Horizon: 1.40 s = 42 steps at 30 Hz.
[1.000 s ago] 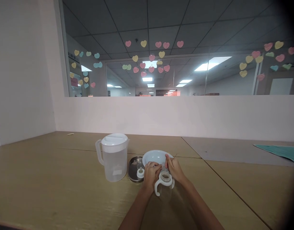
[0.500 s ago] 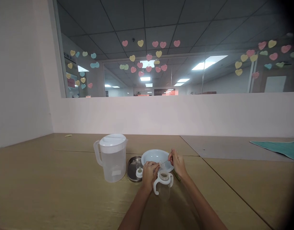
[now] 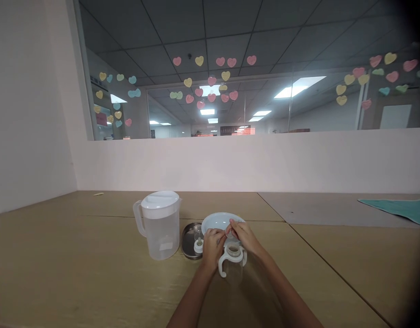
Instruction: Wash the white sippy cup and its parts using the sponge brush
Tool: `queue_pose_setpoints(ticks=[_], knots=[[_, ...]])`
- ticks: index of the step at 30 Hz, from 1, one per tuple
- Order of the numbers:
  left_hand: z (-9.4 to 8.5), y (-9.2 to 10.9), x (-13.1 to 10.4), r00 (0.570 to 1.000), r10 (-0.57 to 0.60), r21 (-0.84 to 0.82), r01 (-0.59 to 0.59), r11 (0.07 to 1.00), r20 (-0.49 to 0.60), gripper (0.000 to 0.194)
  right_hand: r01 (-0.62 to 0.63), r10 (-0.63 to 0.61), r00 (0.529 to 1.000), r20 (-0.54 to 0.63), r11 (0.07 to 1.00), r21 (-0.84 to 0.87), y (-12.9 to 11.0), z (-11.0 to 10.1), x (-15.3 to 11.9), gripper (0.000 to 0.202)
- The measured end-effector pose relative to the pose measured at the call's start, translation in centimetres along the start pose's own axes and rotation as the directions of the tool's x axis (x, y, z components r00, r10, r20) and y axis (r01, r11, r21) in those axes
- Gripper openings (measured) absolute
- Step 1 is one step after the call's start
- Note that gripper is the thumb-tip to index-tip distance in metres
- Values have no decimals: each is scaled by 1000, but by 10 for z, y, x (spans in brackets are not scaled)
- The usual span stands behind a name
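Just above a clear baby bottle [image 3: 234, 269] with white handles, my two hands work close together at the near rim of a pale blue bowl [image 3: 211, 221]. My left hand [image 3: 213, 249] is closed, its fingertips pinching something small that I cannot make out. My right hand [image 3: 244, 236] is closed too, its fingers meeting the left fingertips; a thin rod seen in it earlier is now mostly hidden. The bottle stands uncapped and upright in front of the bowl. Left of my left hand, a bottle teat in a white collar [image 3: 198, 246] lies in a round metal tray [image 3: 187, 250].
A lidded clear plastic pitcher [image 3: 163, 228] stands left of the tray. A teal cloth [image 3: 401, 209] lies at the far right of the table [image 3: 103, 273]. Behind the table rises a white wall [image 3: 230, 164] with a window above, dotted with heart-shaped notes.
My right hand has moved left and slightly down, closing the gap to my left hand, and the thin rod between them has nearly gone from sight. The left hand stays almost in place.
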<state>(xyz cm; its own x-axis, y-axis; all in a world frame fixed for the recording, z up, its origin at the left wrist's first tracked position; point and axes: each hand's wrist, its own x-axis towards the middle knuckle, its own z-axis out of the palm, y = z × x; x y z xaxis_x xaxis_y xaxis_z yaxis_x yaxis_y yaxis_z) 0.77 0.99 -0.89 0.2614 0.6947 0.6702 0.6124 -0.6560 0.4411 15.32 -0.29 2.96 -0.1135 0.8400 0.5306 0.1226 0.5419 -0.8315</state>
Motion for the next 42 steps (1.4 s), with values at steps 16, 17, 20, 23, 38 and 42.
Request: queue_pose_setpoints(ticks=[16,17,20,23,38,42], knots=[[1,3,-1,999,26,-29,-25,999,37,28,105,-130,979,-158,982,-155,-18,0,-5,52],[1,3,-1,999,32,-34,-30,999,41,27,111,-144,977,-159,974,-199,-18,0,-6,51],[2,5,-2,999,31,-64,-30,997,20,28,122,-173,974,-147,945,-304,-17,-1,-6,51],[0,7,-1,1000,20,-123,-23,992,-21,32,148,-176,984,-41,914,-376,-12,-1,-5,52],[-4,7,0,998,36,-140,-43,989,-53,28,202,-295,954,-46,752,-627,7,1,-3,40],[-4,7,1,999,37,-103,-38,994,-19,29,259,-392,920,-22,650,-715,8,0,-3,49]])
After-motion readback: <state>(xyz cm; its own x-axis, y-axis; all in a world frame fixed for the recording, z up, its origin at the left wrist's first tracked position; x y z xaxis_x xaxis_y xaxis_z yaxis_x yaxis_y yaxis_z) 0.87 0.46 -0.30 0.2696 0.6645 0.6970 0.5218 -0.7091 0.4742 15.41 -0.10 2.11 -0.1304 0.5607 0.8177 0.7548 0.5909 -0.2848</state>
